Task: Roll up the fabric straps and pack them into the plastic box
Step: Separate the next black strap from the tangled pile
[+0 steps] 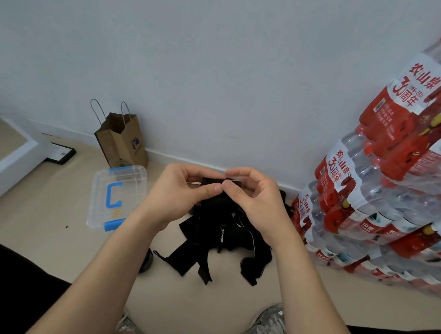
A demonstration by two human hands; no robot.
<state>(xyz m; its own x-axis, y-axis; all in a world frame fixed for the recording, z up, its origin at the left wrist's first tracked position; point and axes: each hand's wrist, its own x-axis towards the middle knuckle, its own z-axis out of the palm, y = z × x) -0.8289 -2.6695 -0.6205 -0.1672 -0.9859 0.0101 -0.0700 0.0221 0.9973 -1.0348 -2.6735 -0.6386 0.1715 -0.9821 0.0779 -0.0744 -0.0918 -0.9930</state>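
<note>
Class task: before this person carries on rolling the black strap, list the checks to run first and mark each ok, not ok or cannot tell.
1. Both hands grip the black fabric strap: left hand and right hand pinch it: ok.
2. Roll tight: cannot tell.
3. Clear plastic box with blue clips within reach: ok.
4. Box open: lid looks on: not ok.
5. Pile of loose black straps untangled: not ok.

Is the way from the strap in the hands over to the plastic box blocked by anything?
Yes: the plastic box still has its clear lid on. The floor between it and the strap, held by the left hand and right hand, looks bare.
</note>
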